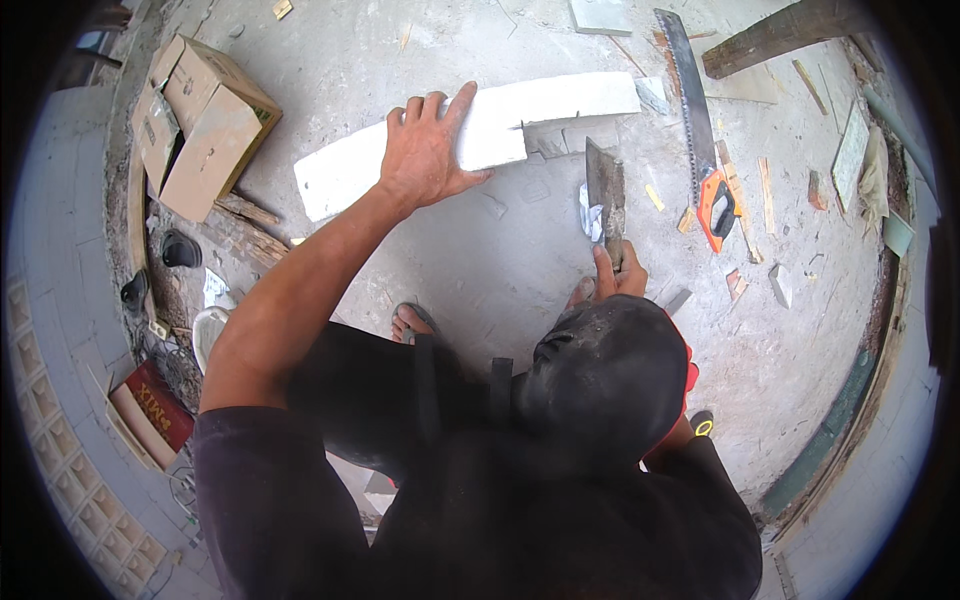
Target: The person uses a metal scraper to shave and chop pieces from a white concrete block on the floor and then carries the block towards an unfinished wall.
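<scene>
A long white block (345, 170) lies across the floor ahead of me, its near edge stepped by a notch toward the right. My left hand (430, 150) grips it from above, fingers spread over the top and thumb at the near edge. My right hand (618, 272) is closed round the lower end of a broad, dark, dusty blade (605, 190); its handle is hidden by the fingers and my knee. The blade points away from me, its tip near the notched part of the block. A crumpled white and blue scrap (590, 212) is beside the blade.
A handsaw (692, 110) with an orange handle lies to the right, near a thick wooden post (780, 42). Wood strips and tile pieces are scattered around it. At left stand an open cardboard box (215, 120) and a red box (155, 408); black footwear (180, 248) lies between them.
</scene>
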`<state>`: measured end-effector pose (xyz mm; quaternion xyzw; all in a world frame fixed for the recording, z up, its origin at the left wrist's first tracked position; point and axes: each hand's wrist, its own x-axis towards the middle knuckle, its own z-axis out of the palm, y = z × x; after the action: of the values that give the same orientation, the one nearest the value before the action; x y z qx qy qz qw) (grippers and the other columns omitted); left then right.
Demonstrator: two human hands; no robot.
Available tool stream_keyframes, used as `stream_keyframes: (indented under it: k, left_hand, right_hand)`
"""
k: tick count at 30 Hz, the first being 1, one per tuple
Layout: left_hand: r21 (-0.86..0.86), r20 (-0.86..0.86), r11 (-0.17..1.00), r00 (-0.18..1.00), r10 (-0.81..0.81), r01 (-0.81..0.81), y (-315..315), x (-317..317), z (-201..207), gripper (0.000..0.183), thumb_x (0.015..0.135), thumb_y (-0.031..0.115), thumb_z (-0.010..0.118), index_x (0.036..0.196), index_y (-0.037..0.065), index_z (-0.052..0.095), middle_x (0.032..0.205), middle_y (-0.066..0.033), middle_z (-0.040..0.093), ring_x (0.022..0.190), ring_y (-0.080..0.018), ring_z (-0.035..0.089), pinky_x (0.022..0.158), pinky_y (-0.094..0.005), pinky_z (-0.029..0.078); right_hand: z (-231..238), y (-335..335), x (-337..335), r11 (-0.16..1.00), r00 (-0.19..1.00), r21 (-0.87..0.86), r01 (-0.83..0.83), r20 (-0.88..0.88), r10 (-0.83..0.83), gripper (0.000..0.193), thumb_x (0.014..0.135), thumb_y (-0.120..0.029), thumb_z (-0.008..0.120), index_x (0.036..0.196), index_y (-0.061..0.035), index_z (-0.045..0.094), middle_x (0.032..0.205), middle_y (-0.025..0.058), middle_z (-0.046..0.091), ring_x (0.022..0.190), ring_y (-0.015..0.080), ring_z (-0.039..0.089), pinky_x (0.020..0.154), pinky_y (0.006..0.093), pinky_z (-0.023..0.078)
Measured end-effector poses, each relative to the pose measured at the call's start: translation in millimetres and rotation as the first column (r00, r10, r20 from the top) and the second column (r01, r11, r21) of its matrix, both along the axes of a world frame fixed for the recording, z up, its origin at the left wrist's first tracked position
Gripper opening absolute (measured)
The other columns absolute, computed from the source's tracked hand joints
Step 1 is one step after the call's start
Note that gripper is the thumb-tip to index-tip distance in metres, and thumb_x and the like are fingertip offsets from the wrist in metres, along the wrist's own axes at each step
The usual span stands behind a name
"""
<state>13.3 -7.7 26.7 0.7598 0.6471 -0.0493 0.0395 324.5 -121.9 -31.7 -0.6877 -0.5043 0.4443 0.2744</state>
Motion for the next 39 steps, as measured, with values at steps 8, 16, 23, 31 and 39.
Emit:
stream_keyframes:
  k: [8, 16, 23, 31, 39]
  left_hand:
    - [0.003, 0.073, 0.949, 0.947, 0.313, -0.314, -12, 1, 3, 0.121, 0.071, 0.057, 0.087, 0.159, -0.001, 0.028, 0.137, -0.0257, 0.048, 0.130, -0.0402, 0.046, 0.112, -0.0550, 0.036]
    - [0.072, 0.173, 0.832, 0.828, 0.533, -0.551, 7, -3, -5, 0.125, 0.066, 0.059, 0.088, 0.157, -0.004, 0.030, 0.136, -0.0272, 0.048, 0.126, -0.0422, 0.046, 0.107, -0.0567, 0.036]
    - [-0.067, 0.127, 0.709, 0.699, 0.704, -0.702, 7, 30, 2, 0.122, 0.071, 0.067, 0.082, 0.158, -0.001, 0.029, 0.138, -0.0297, 0.050, 0.130, -0.0467, 0.047, 0.106, -0.0607, 0.040]
    - [0.052, 0.224, 0.783, 0.772, 0.595, -0.619, -7, 15, -9, 0.114, 0.078, 0.069, 0.075, 0.155, -0.004, 0.032, 0.131, -0.0277, 0.053, 0.121, -0.0423, 0.053, 0.095, -0.0568, 0.046]
    - [0.005, 0.253, 0.778, 0.753, 0.607, -0.628, -6, 12, -6, 0.109, 0.080, 0.066, 0.075, 0.154, -0.003, 0.034, 0.124, -0.0253, 0.055, 0.116, -0.0409, 0.056, 0.094, -0.0532, 0.047]
  right_hand:
    - [-20, 22, 4, 0.978, 0.996, 0.199, -0.063, -0.043, 0.073, 0.027, 0.099, -0.025, 0.065, 0.101, 0.0022, 0.061, 0.066, 0.0205, 0.059, 0.059, 0.0372, 0.058, 0.060, 0.0451, 0.045]
    - [-46, 43, -20, 0.952, 0.930, 0.025, -0.307, -0.207, 0.305, 0.034, 0.100, -0.030, 0.064, 0.097, 0.0033, 0.060, 0.069, 0.0254, 0.061, 0.068, 0.0449, 0.063, 0.063, 0.0496, 0.045]
    - [-49, 53, -33, 0.990, 0.995, 0.113, -0.089, -0.037, 0.094, 0.038, 0.104, -0.034, 0.059, 0.102, 0.0046, 0.057, 0.069, 0.0271, 0.060, 0.069, 0.0471, 0.063, 0.064, 0.0520, 0.044]
    - [10, 97, -81, 0.903, 0.948, 0.388, -0.182, -0.175, 0.266, 0.035, 0.105, -0.028, 0.059, 0.108, 0.0063, 0.054, 0.066, 0.0252, 0.059, 0.064, 0.0451, 0.064, 0.058, 0.0493, 0.045]
    - [-14, 115, -102, 0.912, 0.914, 0.113, -0.394, 0.149, 0.376, 0.033, 0.104, -0.026, 0.059, 0.109, 0.0061, 0.052, 0.067, 0.0251, 0.061, 0.065, 0.0481, 0.063, 0.057, 0.0497, 0.046]
